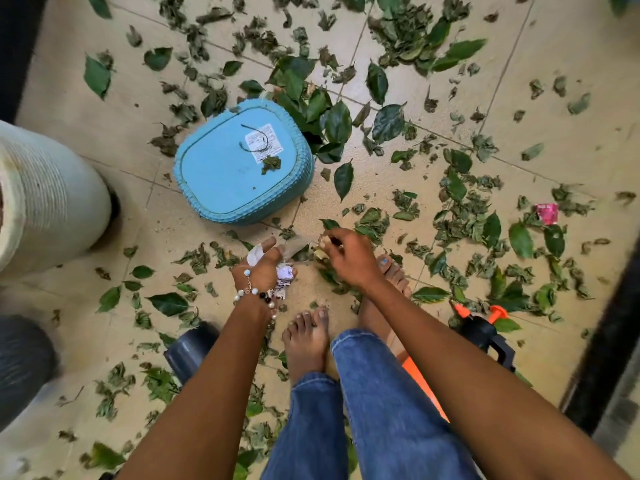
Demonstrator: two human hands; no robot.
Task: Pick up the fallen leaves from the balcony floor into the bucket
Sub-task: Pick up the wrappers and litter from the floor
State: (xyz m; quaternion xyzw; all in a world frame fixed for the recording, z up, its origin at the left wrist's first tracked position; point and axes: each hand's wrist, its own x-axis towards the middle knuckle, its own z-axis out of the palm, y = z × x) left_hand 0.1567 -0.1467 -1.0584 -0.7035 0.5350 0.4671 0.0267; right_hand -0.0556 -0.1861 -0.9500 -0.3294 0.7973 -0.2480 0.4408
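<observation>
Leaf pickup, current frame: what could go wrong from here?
1. The blue basket lies bottom-up, so gathered leaves have nowhere to go until it is righted.
2. The left hand already grips crumpled paper; adding leaves may spill it.
3. Bare feet stand among the leaves near a black-and-orange tool: slip or trip risk.
</observation>
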